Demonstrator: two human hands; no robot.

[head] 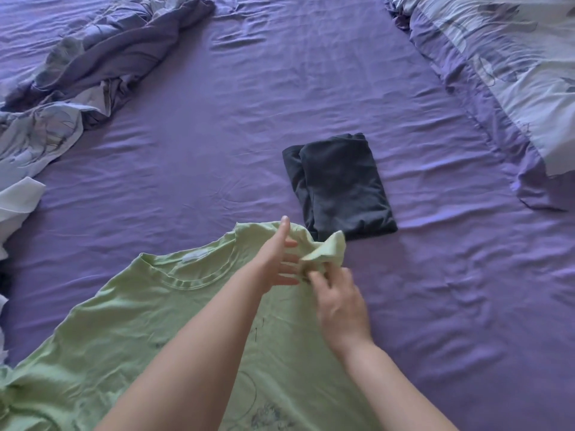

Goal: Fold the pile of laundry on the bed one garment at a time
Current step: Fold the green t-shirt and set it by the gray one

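- Green shirt (130,321) lying front-up on the purple sheet (217,135), close to the body, neck hole at the top.
- Right sleeve (326,250) bunched up in a small lump, just beside the dark folded clothes (342,188).
- Right hand (339,306) pinching the crumpled sleeve cloth with curled fingers.
- Left hand (280,262) open, fingers straight and a little spread, touching the shirt by the shoulder.
- Step in hand, likely: pulling the sleeve out flat before any fold.
- Good way to do it: hold the shoulder down with the flat hand, tug the sleeve gently sideways, then smooth out the bumps.
- Better not to drag the sleeve onto the dark folded clothes and mess them up.
- Shirt cloth thin, soft and floppy, with a ribbed neck band and a faint drawing low on the front.
- Dark folded clothes in a neat, thick rectangle.
- Sheet smooth but full of small wrinkles.
- Rumpled blanket (93,57) heaped at the far left, pale pillow (497,57) at the far right.
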